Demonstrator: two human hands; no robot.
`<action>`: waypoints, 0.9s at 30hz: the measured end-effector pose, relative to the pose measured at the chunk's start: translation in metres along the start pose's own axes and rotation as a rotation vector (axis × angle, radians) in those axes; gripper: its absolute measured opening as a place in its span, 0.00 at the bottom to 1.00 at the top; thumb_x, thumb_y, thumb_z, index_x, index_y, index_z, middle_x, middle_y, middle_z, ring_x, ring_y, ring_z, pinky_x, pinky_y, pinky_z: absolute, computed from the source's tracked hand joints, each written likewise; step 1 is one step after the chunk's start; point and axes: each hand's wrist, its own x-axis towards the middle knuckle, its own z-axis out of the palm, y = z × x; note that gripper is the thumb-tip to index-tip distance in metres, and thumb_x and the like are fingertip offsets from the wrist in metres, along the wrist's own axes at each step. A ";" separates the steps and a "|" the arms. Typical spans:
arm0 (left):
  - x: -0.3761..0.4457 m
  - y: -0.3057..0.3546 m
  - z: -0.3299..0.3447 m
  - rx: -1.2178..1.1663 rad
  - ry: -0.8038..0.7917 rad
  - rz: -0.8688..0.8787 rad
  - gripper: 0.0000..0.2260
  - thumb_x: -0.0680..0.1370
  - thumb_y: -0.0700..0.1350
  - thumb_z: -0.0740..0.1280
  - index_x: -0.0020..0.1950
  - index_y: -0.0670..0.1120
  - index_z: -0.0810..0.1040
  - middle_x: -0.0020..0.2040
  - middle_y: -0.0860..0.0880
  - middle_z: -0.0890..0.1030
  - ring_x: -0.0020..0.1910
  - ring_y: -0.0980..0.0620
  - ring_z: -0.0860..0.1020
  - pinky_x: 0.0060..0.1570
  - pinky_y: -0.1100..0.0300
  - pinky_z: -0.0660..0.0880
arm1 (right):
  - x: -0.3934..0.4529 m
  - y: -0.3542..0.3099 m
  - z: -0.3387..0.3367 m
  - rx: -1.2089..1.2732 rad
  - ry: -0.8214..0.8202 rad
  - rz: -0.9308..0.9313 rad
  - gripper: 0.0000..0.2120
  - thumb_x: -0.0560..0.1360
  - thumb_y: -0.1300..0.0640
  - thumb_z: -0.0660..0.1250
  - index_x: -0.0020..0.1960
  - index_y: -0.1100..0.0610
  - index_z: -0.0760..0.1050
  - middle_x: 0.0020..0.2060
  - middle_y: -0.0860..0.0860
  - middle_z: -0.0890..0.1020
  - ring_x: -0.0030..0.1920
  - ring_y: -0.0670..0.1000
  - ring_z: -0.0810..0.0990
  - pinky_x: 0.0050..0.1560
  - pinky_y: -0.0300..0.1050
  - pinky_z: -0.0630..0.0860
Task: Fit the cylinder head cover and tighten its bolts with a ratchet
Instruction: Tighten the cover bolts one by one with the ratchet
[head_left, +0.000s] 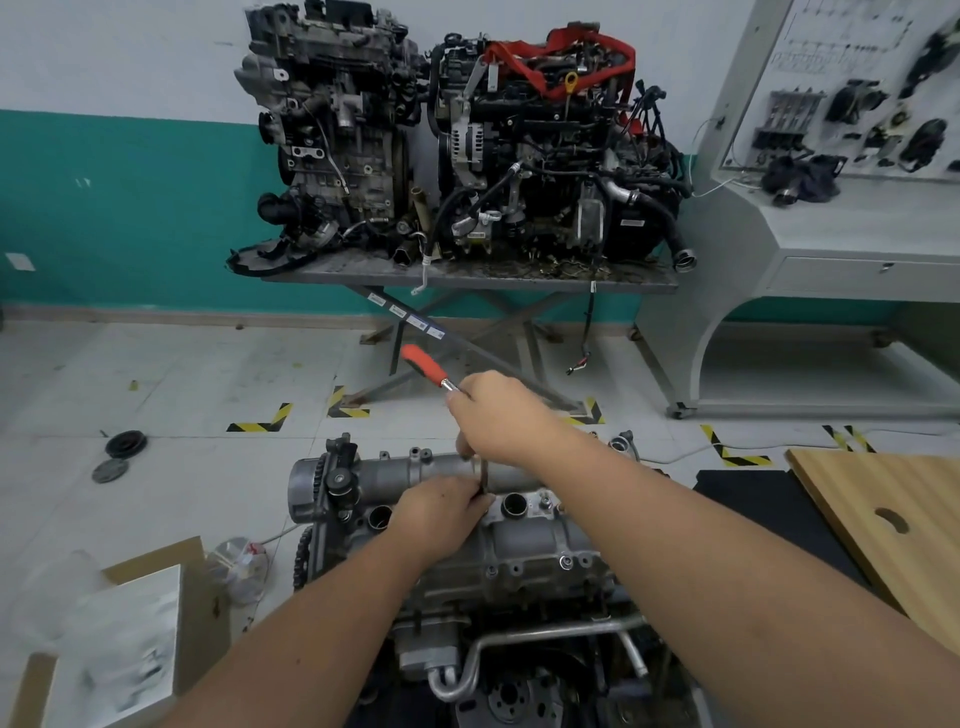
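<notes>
The grey aluminium cylinder head cover (524, 540) lies on top of the engine in front of me, with round plug holes and several bolts along its edges. My right hand (493, 415) grips the head end of a ratchet (428, 366), whose red handle points up and to the left. A dark extension bar runs down from that hand to the cover. My left hand (441, 514) pinches the lower end of the extension bar where it meets the cover near a plug hole; the socket and bolt under it are hidden.
A cardboard box (130, 629) with plastic bags stands at the lower left. A wooden board (893, 525) and a black mat (753, 499) lie to the right. Two engines (467, 145) sit on a steel table ahead, and a grey display console (831, 223) stands at the right.
</notes>
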 end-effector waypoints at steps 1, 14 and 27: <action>0.000 0.000 0.000 0.003 0.008 0.005 0.14 0.83 0.57 0.57 0.53 0.50 0.78 0.52 0.48 0.83 0.51 0.47 0.81 0.42 0.55 0.72 | 0.000 -0.002 0.001 0.208 -0.059 0.061 0.12 0.82 0.55 0.55 0.50 0.60 0.74 0.35 0.56 0.85 0.36 0.53 0.84 0.38 0.46 0.76; 0.001 0.001 -0.002 0.018 -0.020 -0.023 0.15 0.84 0.56 0.55 0.48 0.48 0.75 0.49 0.47 0.83 0.49 0.44 0.81 0.39 0.55 0.68 | -0.011 0.024 0.046 1.090 0.265 0.034 0.11 0.82 0.52 0.60 0.54 0.38 0.79 0.52 0.34 0.83 0.49 0.32 0.80 0.50 0.32 0.75; 0.004 0.002 -0.001 0.146 -0.073 0.012 0.16 0.85 0.49 0.50 0.67 0.48 0.72 0.65 0.46 0.78 0.61 0.44 0.77 0.53 0.51 0.75 | -0.007 0.031 0.028 -0.736 0.564 -0.558 0.18 0.80 0.44 0.56 0.57 0.54 0.78 0.44 0.52 0.78 0.43 0.56 0.75 0.46 0.51 0.72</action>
